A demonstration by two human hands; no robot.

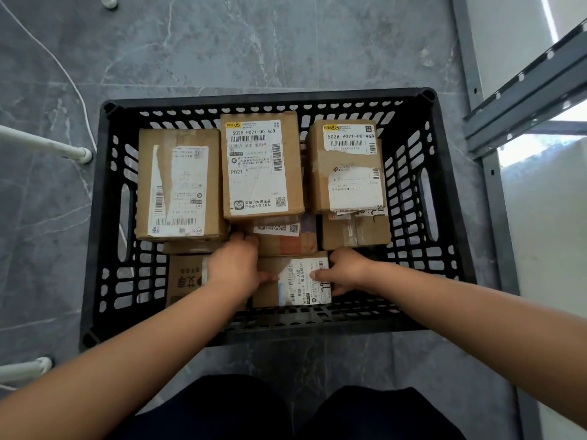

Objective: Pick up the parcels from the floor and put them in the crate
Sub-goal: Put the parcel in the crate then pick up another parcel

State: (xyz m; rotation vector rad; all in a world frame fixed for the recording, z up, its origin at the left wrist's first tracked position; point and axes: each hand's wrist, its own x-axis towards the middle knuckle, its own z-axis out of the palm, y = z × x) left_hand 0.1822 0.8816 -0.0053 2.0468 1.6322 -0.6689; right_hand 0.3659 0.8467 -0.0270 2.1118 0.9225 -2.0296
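Black crate on grey floor. Small parcel inside it, at the middle of the near wall. Left hand and right hand clamp it from either side, thumbs on its label, fingers curled round its edges. Three larger parcels stacked along the far wall; printed box in the near left corner

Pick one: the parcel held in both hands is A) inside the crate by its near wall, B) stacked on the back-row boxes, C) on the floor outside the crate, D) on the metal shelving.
A: the left hand and right hand grip the small parcel down inside the black crate, close to its near wall.
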